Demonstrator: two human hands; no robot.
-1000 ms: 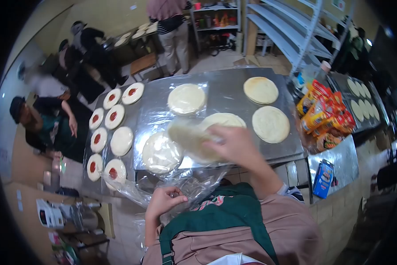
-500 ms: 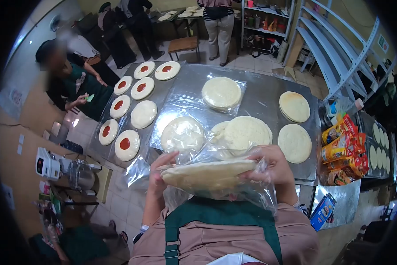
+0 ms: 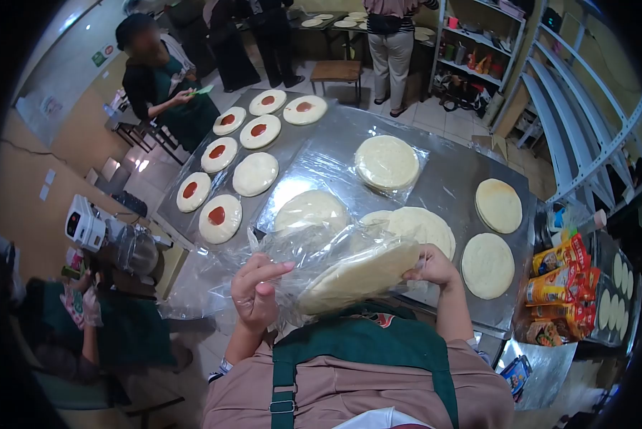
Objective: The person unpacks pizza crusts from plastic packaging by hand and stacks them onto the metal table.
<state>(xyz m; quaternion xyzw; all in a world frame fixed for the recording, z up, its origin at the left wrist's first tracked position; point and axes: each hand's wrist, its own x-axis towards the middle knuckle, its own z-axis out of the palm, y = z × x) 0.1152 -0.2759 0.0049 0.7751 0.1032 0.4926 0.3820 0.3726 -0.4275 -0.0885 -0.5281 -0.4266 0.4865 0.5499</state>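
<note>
Flatbread: since half a second ago, when I saw it nearly level between both hands, the round flatbread (image 3: 364, 277) has tipped, right edge up; it is now above the apron, at the near edge of the metal table (image 3: 446, 166).
Right hand: on my feed the right hand (image 3: 435, 264) is pinching the flatbread's right edge, thumb against fingers.
Left hand: the left hand (image 3: 255, 289) is beside the clear plastic bag (image 3: 292, 250), index finger extended; I cannot tell whether it grips the film.
Plastic bag: it bunches over the flatbread's left side; glare hides from me where its mouth lies.
Handling: I would judge it best to keep the film spread with the left hand and the right pinch light, lest the soft rim crease or tear.
Tabletop: a plastic-covered flatbread stack (image 3: 387, 163) lies beyond, two flatbread piles (image 3: 487, 265) to the right.
</note>
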